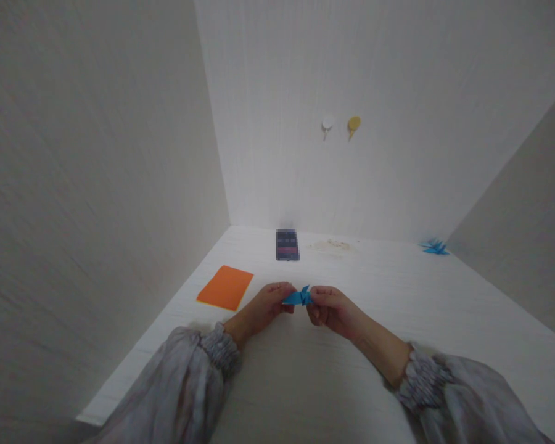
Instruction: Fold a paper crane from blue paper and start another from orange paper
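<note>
Between my two hands is a small piece of folded blue origami paper [300, 298], held just above the white table. My left hand [277, 299] pinches its long, narrow left end between thumb and fingers. At the other end, where short pointed flaps stick up, my right hand [328, 303] grips the paper with its fingers curled. Parts of the folded piece are hidden behind my fingertips. An orange sheet stack [226, 288] with a yellowish lower edge lies flat to the left of my left hand.
A dark, pixelated device [287, 245] stands near the back wall. Blue folded paper pieces [435, 247] lie in the far right corner. A white hook [327, 124] and a yellow hook [354, 124] are on the back wall. Walls border the white table [374, 271] left, back and right.
</note>
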Motion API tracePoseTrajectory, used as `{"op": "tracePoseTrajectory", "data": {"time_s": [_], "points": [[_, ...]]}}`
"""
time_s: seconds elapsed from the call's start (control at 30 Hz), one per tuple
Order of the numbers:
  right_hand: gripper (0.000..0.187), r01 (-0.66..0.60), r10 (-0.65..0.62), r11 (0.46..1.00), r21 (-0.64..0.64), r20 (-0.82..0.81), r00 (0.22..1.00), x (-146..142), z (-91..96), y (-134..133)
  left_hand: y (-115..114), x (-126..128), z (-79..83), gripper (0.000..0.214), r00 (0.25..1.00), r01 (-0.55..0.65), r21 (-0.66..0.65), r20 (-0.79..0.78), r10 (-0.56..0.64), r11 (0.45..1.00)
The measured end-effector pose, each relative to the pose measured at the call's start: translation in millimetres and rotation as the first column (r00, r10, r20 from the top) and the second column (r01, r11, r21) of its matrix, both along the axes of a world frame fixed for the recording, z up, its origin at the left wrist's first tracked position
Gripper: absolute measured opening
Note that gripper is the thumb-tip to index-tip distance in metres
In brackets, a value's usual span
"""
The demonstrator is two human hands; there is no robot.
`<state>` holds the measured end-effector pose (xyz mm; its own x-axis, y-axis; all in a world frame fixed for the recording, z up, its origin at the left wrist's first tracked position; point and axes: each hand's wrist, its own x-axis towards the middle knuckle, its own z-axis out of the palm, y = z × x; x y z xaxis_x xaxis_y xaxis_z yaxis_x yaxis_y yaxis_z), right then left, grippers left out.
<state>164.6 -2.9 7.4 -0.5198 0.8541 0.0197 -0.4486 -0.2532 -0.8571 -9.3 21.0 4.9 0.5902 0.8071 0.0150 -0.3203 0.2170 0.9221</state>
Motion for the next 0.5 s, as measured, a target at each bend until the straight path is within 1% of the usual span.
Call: {"op": "tracePoseTrajectory", "data": {"time_s": [0.07,0.13,0.23,0.4,0.5], "points": [[0.019,0.007,-0.007,1.0,0.0,0.025,1.0,0.3,-1.5,0.3,-0.1,-0.3,0.0,0.023,0.999,0.02,0.001,-0.044,-0.02,1.0],[0.02,0.017,-0.017,1.0,0.0,0.037,0.999,1.7,-2.8,0.8,0.1,-0.6,-0.8,0.022,0.998,0.007,-0.007,-0.057,-0.007,1.0],[0.021,0.034,-0.034,0.999,-0.003,0.015,0.999,4.8,-3.9,1.9,0.6,-1.2,-2.0,0.023,1.0,-0.007,-0.027,-0.025,0.006,1.0],[0.021,0.005,-0.005,1.0,0.006,-0.058,0.998,6.9,-4.3,3.2,-0.4,-1.5,-1.2,0.022,1.0,0.014,-0.055,0.02,-0.013,0.998],[0.021,0.019,-0.019,1.0,0.003,-0.069,0.997,6.0,-4.9,3.1,-1.3,-1.0,-0.1,0.022,0.999,0.008,-0.069,0.045,-0.005,0.998]]}}
